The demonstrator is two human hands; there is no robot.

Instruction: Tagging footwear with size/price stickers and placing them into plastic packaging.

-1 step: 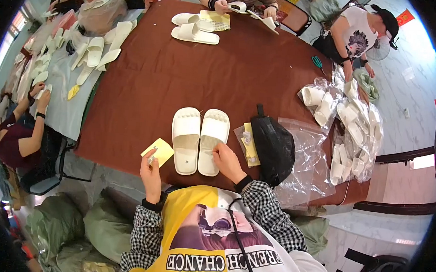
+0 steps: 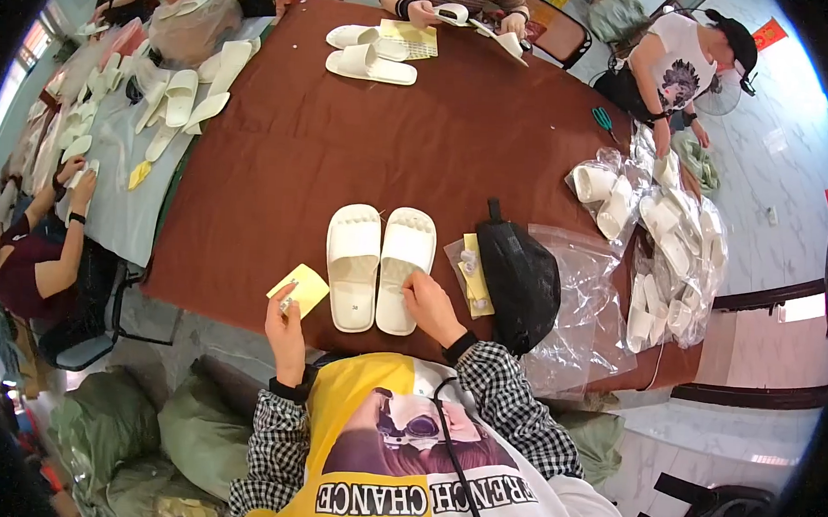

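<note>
A pair of white slippers lies side by side on the brown-covered table (image 2: pixel 249 184), straps at the far end. The left slipper (image 2: pixel 352 272) has a small mark on its heel. My left hand (image 2: pixel 286 338) pinches a yellow sheet (image 2: pixel 309 290) beside that slipper. On the right slipper (image 2: pixel 396 306), near the heel, rest the curled fingers of my right hand (image 2: pixel 436 308). Its fingertips are bunched against the insole, and whatever may be between them is hidden.
To the right lie a black pouch (image 2: pixel 517 287), yellow sheets (image 2: pixel 476 279) and a clear plastic bag (image 2: pixel 575 314). Bagged slippers (image 2: pixel 677 235) pile up at the right edge. Green scissors (image 2: pixel 604 121) and another slipper pair (image 2: pixel 370 64) lie farther off. Other people work around the tables.
</note>
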